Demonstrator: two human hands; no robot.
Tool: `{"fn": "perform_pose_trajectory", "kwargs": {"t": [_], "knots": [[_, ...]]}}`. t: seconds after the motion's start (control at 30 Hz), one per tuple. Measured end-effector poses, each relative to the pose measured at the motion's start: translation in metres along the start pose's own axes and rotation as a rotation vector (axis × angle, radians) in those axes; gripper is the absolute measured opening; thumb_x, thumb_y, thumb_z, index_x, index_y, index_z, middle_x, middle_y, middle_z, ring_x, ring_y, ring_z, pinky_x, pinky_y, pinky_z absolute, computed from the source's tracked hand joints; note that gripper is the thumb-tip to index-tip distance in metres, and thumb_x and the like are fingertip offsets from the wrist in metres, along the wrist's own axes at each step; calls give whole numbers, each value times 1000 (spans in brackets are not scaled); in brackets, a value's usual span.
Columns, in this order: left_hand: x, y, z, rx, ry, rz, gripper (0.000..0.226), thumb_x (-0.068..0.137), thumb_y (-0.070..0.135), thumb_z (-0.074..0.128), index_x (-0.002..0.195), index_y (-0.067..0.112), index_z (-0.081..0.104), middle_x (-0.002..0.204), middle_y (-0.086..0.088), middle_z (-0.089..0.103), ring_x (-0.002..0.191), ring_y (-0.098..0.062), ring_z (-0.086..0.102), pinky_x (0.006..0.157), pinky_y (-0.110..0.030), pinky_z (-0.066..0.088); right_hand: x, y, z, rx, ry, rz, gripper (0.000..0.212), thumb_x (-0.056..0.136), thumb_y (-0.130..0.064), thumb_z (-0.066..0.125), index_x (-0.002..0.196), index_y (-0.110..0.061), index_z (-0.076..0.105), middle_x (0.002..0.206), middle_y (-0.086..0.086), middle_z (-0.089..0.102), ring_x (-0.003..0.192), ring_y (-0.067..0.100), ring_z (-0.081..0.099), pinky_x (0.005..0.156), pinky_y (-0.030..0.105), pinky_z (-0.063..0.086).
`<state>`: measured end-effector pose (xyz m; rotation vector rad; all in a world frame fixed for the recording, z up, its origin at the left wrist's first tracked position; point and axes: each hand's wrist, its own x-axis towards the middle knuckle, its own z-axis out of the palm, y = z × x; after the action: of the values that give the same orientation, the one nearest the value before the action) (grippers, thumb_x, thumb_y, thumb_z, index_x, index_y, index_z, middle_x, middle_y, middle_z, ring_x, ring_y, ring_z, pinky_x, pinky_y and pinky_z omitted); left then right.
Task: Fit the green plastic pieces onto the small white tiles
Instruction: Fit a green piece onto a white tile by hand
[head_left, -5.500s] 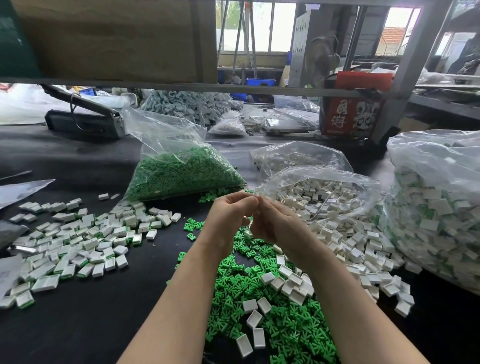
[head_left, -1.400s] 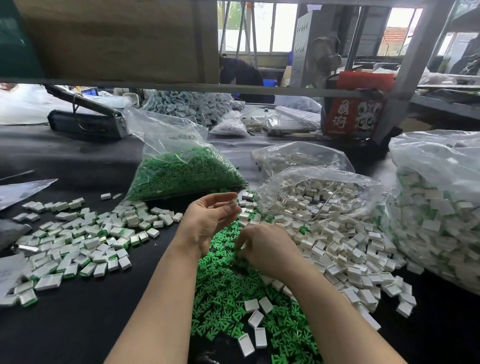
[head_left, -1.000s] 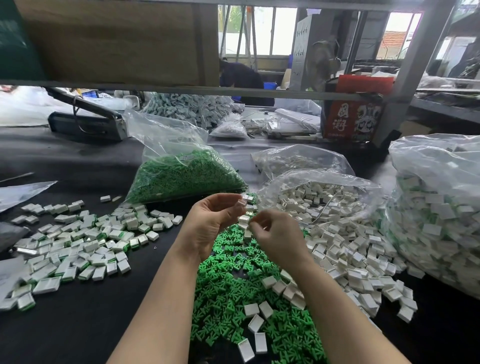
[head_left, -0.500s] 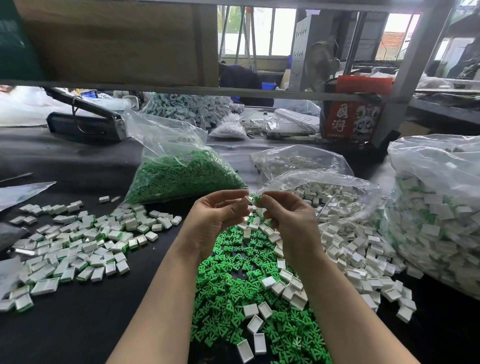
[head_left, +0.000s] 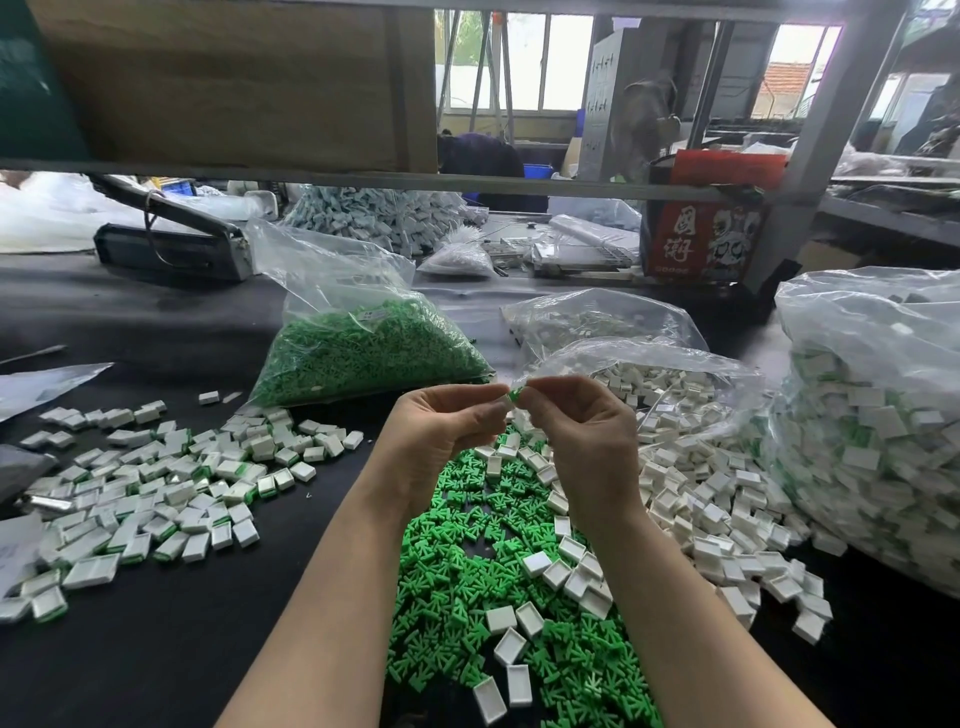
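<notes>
Your left hand (head_left: 447, 426) and right hand (head_left: 576, 421) meet fingertip to fingertip above the green pile (head_left: 467, 561), together pinching a green piece (head_left: 514, 396) against a white tile (head_left: 504, 402). Loose tiles (head_left: 701, 488) lie to the right.

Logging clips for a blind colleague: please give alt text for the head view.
Left hand and right hand pinch a green plastic piece and a white tile together above loose green pieces on a black table; white tiles spill from a bag alongside.
</notes>
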<state>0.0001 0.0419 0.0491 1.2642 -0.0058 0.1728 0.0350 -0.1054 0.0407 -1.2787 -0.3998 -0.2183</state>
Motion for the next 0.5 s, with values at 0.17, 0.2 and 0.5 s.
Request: {"fn": "perform_pose_trajectory", "kwargs": {"t": [0.17, 0.2, 0.5], "knots": [[1, 0, 1, 1, 18, 2, 27, 60, 19, 83, 86, 14, 81, 81, -9, 76, 70, -15, 71, 66, -21, 56, 0, 2, 1, -31, 0, -44, 9, 80, 0, 75, 87, -4, 71, 80, 6, 74, 75, 14, 70, 72, 21, 53], [1, -1, 1, -6, 22, 4, 26, 60, 18, 82, 86, 14, 81, 81, -9, 76, 70, -15, 71, 66, -21, 56, 0, 2, 2, -37, 0, -49, 9, 80, 0, 75, 87, -3, 72, 80, 6, 74, 75, 15, 70, 71, 21, 54], [-1, 1, 1, 1, 48, 35, 21, 63, 14, 79, 84, 13, 81, 84, -12, 76, 74, -17, 70, 70, -22, 57, 0, 5, 2, -145, -64, -100, 7, 81, -3, 76, 87, -5, 72, 80, 7, 74, 75, 22, 71, 70, 24, 55]]}}
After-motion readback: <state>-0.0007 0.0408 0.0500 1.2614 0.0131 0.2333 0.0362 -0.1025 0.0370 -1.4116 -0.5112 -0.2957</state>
